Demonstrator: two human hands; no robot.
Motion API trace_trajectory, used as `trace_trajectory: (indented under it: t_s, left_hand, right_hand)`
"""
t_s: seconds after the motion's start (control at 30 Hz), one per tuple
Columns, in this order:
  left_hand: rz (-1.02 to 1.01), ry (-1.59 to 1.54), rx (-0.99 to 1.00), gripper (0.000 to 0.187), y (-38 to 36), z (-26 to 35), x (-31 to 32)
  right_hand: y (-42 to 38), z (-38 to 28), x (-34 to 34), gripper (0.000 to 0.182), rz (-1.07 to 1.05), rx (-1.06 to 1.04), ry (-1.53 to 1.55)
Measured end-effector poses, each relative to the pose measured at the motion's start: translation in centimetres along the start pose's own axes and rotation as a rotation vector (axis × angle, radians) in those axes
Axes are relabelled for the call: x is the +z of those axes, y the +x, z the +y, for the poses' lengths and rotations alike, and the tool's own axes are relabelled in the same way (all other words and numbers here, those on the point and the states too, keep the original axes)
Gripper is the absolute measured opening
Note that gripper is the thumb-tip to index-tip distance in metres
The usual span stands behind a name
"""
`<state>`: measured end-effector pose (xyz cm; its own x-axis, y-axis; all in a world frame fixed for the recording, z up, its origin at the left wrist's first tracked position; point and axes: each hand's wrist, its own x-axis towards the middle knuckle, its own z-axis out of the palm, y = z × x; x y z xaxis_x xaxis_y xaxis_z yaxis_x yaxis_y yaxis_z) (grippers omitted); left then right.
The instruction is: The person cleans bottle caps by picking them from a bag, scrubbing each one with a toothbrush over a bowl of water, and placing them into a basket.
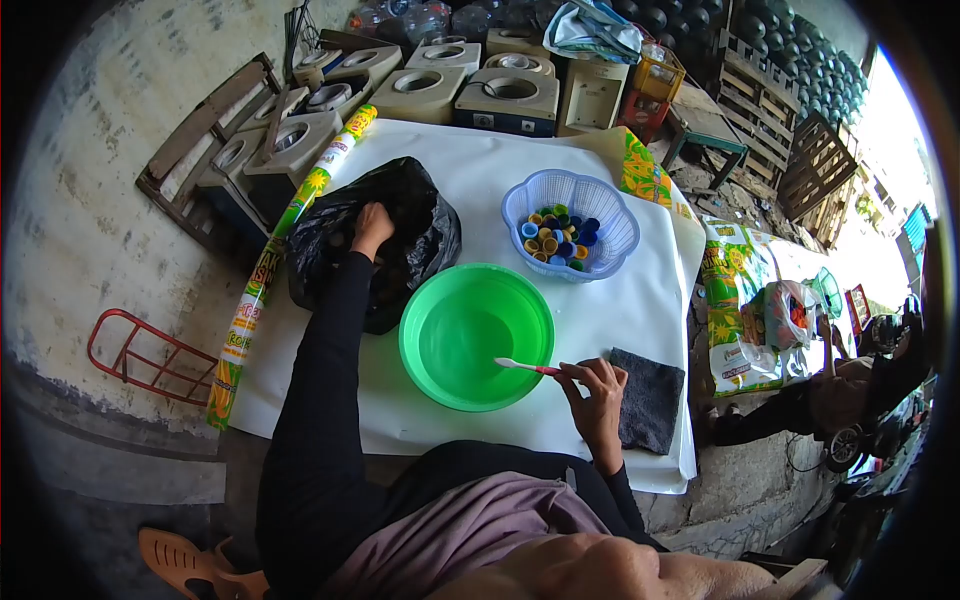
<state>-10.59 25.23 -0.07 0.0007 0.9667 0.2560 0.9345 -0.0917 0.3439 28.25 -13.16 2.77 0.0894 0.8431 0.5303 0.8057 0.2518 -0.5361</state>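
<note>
My left hand [374,228] is at the mouth of a black plastic bag [425,225], its fingers curled and partly hidden; what they grip I cannot make out. A toothbrush [520,365] with a white head and reddish handle is pinched in my right hand [596,392], its bristle end over the right side of a green basin [420,375]. The basin seems to hold clear water. Behind it, a blue-violet plastic basket [625,225] contains several bottle caps [560,236] in blue, yellow, green and white. Close beside my right hand lies a folded dark grey cloth [650,400].
A white sheet [330,395] covers the work surface, its rolled printed edge [290,225] on the left. Old dispenser-like units [505,100] line the back. A red metal frame [150,355] leans at left. Another person [850,385] sits at right near a bagged bundle [788,315].
</note>
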Motion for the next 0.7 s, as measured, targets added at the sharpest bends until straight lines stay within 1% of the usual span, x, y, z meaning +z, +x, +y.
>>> trace_trajectory:
  t_s: [0.1, 0.13, 0.23, 0.27, 0.37, 0.4, 0.5, 0.53, 0.63, 0.67, 0.7]
  left_hand:
    - [0.063, -0.026, -0.03, 0.023, -0.7, 0.1, -1.0]
    - [0.005, 0.004, -0.017, 0.024, -0.9, 0.0, -1.7]
    - [-0.074, 0.072, -0.001, 0.026, -2.0, -0.7, -2.5]
    - [-0.113, 0.119, 0.033, 0.029, -2.2, -1.3, -2.5]
    - [-0.175, 0.102, -0.035, 0.031, -3.4, -1.1, -4.2]
    - [-0.255, 0.139, -0.036, 0.034, -3.1, -1.6, -4.7]
    - [-0.265, 0.119, -0.035, 0.039, -2.6, -2.2, -5.2]
    - [-0.17, 0.13, -0.022, 0.04, -2.9, -2.1, -4.8]
    - [-0.006, 0.123, 0.175, 0.036, -2.3, -3.0, -2.1]
    - [0.09, 0.168, 0.256, 0.029, -2.3, -3.6, -0.5]
    - [0.05, 0.185, 0.245, 0.026, -2.3, -3.6, -0.4]
  right_hand:
    - [-0.1, 0.4, 0.4, 0.018, 0.034, -0.027, 0.012]
    - [-0.3, 0.5, 0.4, 0.018, -0.007, 0.007, 0.013]
    - [-0.3, 0.6, 0.6, 0.018, -0.009, 0.01, 0.014]
    - [-0.3, 0.5, 0.5, 0.017, -0.012, 0.015, 0.011]
    - [-0.2, 0.4, 0.4, 0.017, -0.015, 0.014, 0.013]
    - [-0.2, 0.3, 0.4, 0.017, -0.007, -0.001, 0.005]
    - [-0.2, 0.4, 0.4, 0.019, -0.002, -0.005, -0.007]
    - [-0.2, 0.4, 0.4, 0.018, -0.005, -0.002, -0.008]
    - [-0.3, 0.3, 0.4, 0.017, -0.005, -0.014, -0.014]
    - [-0.3, 0.3, 0.4, 0.018, 0.005, -0.026, -0.021]
    - [-0.1, 0.3, 0.4, 0.018, 0.017, -0.039, -0.029]
